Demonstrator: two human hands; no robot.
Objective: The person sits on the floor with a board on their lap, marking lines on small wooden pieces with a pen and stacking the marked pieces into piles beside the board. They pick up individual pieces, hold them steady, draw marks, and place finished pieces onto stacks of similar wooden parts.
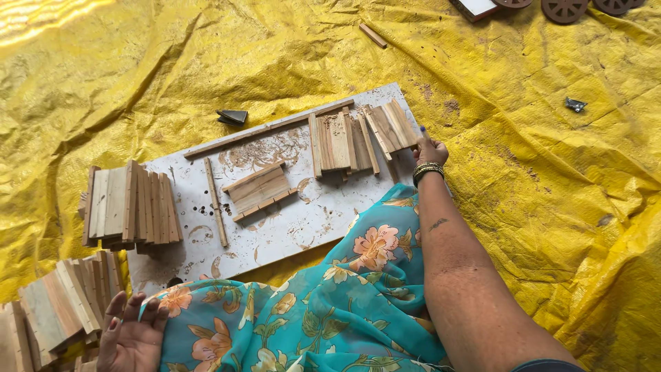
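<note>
Head view, ground: crumpled yellow tarp (551, 207) spread under everything
Work surface: white board (303, 220), stained and drilled with small holes, lying flat on the tarp
Right hand (430, 149): arm stretched across a floral turquoise cloth (330, 303), bangles at the wrist; fingers curled down at the board's far right edge, touching the right group of wooden slats (358, 138); whether it actually grips a piece, cannot tell
Right group: slats lying side by side, a few fanned and overlapping at the far end
Left hand (134, 337): open, palm up, fingers loose, holding nothing; rests at the bottom edge just beside a stack of wood pieces (62, 310) on the tarp
Left slat pile (131, 203): upright-packed slats sitting on the board's left end
Board centre: small slat panel (258, 191) with cross strips, a thin stick (215, 201) beside it, a long strip (268, 129) along the far edge
Tarp, far side: loose wood piece (372, 36), dark wheels (564, 8) at the top edge
</note>
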